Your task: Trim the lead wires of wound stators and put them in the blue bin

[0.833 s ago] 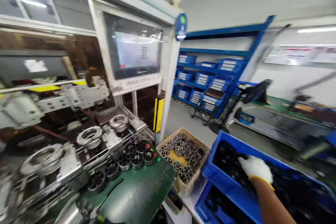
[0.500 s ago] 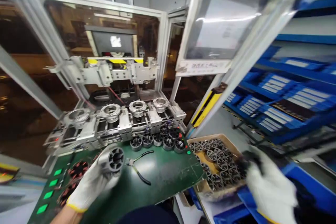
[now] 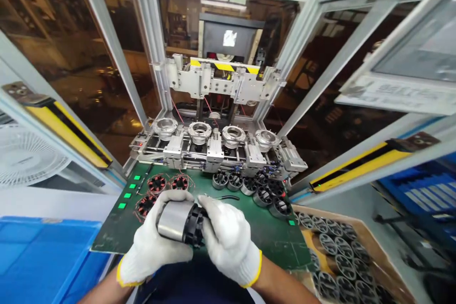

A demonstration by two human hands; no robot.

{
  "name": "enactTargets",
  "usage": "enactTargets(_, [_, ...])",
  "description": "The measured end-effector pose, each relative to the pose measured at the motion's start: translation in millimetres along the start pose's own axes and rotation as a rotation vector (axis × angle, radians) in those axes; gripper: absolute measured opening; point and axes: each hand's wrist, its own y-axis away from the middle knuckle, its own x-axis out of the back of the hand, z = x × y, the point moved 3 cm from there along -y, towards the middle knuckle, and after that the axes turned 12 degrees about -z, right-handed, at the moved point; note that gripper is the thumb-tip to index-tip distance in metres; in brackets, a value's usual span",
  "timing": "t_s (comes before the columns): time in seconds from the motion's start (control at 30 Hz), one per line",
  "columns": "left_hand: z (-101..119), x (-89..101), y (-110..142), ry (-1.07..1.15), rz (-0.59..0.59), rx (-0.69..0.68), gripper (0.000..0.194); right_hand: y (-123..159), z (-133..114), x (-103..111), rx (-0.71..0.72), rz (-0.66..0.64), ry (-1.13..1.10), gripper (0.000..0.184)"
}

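In white gloves, both hands meet over the front of the green bench. My left hand is wrapped round a smooth metal stator core, which lies on its side. My right hand has its fingers closed on a black plastic slot insulator at the core's right end. The insulator touches the core; how deep it sits cannot be seen. Just behind the hands lie copper-wound stators with loose wires. A group of cores with black inserts stands behind my right hand. The pliers are mostly hidden.
A fixture with several metal rings spans the back of the green bench. At right is a cardboard box of bare cores. A blue bin and a fan are at left. Yellow guard bars flank the bench.
The view has swung left. My right hand has come from beside the cardboard box to the core in my left hand, bringing the black insulator against its end. The core now lies sideways.
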Motion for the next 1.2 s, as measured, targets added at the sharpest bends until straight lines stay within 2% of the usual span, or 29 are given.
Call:
enactTargets(0.1, [-0.1,1.4,3.0,0.024,0.094,0.049,0.079,-6.3,-1.7,-4.6,0.02,-0.023,0.019,0.048])
enactTargets(0.2, [-0.8,3.6,4.0,-0.011,0.128,0.1,0.074,-10.4,-4.7,-3.3,0.091,-0.028,0.069,0.048])
enactTargets(0.33, [-1.6,3.4,4.3,-0.067,0.101,0.183,0.074,-9.8,-4.9,-2.5,0.157,-0.053,0.144,0.05])
enactTargets(0.5, [6.1,-2.0,4.3,-0.026,0.099,0.343,0.074,-9.3,0.2,-6.2,0.153,-0.09,0.216,0.051])
enactTargets(0.63, [5.4,-4.3,3.0,0.041,0.045,0.45,0.076,-11.9,1.0,-6.8,0.138,-0.116,0.232,0.048])
enactTargets(0.7, [1.7,-4.5,1.2,0.064,0.026,0.46,0.075,-13.7,0.3,-8.9,0.11,-0.16,0.234,0.046])
enactTargets(0.8, [-1.7,-5.6,-2.7,0.106,0.072,0.389,0.072,-17.3,0.2,-15.2,0.03,-0.191,0.241,0.043])
enactTargets(0.87, [-3.5,-9.0,-4.7,0.204,0.11,0.326,0.069,-20.2,2.2,-20.6,-0.003,-0.182,0.209,0.043])
enactTargets(1.0, [-12.8,-20.0,-6.1,0.646,0.105,0.189,0.066,-26.1,12.5,-27.8,0.074,-0.241,0.001,0.049])
enactTargets(1.07, [-20.8,-24.2,-6.8,0.856,0.092,0.224,0.063,-29.0,19.2,-26.0,0.113,-0.288,-0.127,0.05])
enactTargets(1.13, [-27.5,-24.9,-8.0,1.029,0.175,0.311,0.055,-31.6,23.8,-22.2,0.134,-0.276,-0.227,0.056])
enactTargets(1.2, [-28.8,-25.6,-10.2,1.189,0.254,0.38,0.047,-33.1,23.7,-22.6,0.184,-0.246,-0.251,0.082])
